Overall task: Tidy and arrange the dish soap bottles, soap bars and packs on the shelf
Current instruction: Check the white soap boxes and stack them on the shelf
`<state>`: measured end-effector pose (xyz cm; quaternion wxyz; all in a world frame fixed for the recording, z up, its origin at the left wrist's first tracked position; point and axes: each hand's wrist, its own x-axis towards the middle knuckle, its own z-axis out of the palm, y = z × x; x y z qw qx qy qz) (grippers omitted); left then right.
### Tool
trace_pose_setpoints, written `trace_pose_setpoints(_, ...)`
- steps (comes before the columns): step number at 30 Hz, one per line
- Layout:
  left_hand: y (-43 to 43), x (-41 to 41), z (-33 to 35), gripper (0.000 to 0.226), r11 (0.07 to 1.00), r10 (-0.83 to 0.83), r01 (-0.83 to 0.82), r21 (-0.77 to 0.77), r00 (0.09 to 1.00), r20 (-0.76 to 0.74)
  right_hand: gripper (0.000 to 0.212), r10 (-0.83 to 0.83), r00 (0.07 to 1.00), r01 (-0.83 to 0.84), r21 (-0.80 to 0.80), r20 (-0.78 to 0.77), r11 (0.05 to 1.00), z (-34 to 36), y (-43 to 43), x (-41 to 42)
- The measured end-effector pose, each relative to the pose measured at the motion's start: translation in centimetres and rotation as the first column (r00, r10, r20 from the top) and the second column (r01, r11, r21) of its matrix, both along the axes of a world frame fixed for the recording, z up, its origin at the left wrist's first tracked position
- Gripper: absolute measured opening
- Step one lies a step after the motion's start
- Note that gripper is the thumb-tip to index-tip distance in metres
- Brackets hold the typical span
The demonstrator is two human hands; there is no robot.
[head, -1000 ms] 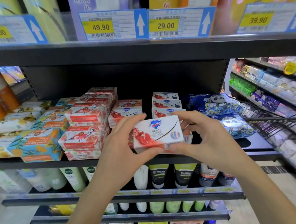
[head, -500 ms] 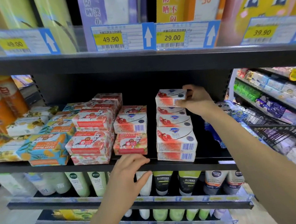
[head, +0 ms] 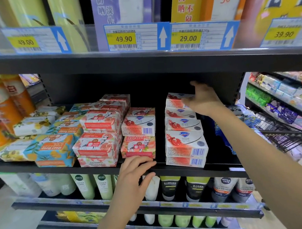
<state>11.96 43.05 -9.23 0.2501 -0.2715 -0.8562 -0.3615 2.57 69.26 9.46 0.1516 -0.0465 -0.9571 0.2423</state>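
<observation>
White-and-red cardboard soap box (head: 175,98) tops its matching stack (head: 184,144) at 3 o'clock, likely placed to square the column. The right hand (head: 203,100) touches its right end; blur hides any pinch. The left hand (head: 134,174), fingers loosely spread, rests on the black metal shelf edge (head: 186,171) at 6 o'clock, probably for balance.

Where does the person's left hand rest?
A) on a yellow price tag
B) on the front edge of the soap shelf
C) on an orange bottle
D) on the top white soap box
B: the left hand lies on the shelf edge, just below the pink soap pack.
</observation>
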Motion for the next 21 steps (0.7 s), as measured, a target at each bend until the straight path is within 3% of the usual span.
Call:
trace_pose_setpoints(2,0.0,0.0,-0.1,0.032,1.000,-0.001,0.001,0.007,1.000,-0.009,0.065,0.134,0.990,-0.134,0.001,-0.040,0.991,0.8,-2.4,1.1)
trace_pose_setpoints(5,0.0,0.0,-0.1,0.032,1.000,0.000,0.000,0.013,1.000,-0.009,0.070,0.347,0.930,-0.358,0.089,0.120,0.929,0.7,-6.1,2.4)
trace_pose_setpoints(7,0.0,0.0,-0.1,0.031,1.000,-0.002,0.002,0.013,1.000,-0.010,0.081,0.390,0.892,-0.426,0.138,0.229,0.894,0.0,-8.1,2.4)
trace_pose_setpoints(10,0.0,0.0,0.0,0.029,1.000,-0.009,0.009,0.017,1.000,-0.017,0.085,0.332,0.897,-0.407,0.254,0.292,0.877,-1.5,-9.7,1.8)
trace_pose_setpoints(13,0.0,-0.1,0.0,0.028,1.000,-0.012,0.012,0.018,1.000,-0.025,0.066,0.301,0.917,-0.380,0.341,0.262,0.860,-2.2,-10.4,1.6)
trace_pose_setpoints(16,0.0,-0.1,-0.2,0.029,1.000,-0.016,0.017,0.014,0.999,-0.029,0.053,0.295,0.926,-0.365,0.354,0.237,0.861,-2.4,-10.6,2.1)
trace_pose_setpoints(21,-0.1,-0.1,-0.1,0.028,1.000,-0.016,0.016,0.017,1.000,-0.017,0.060,0.301,0.931,-0.354,0.303,0.208,0.885,-2.5,-10.5,2.3)
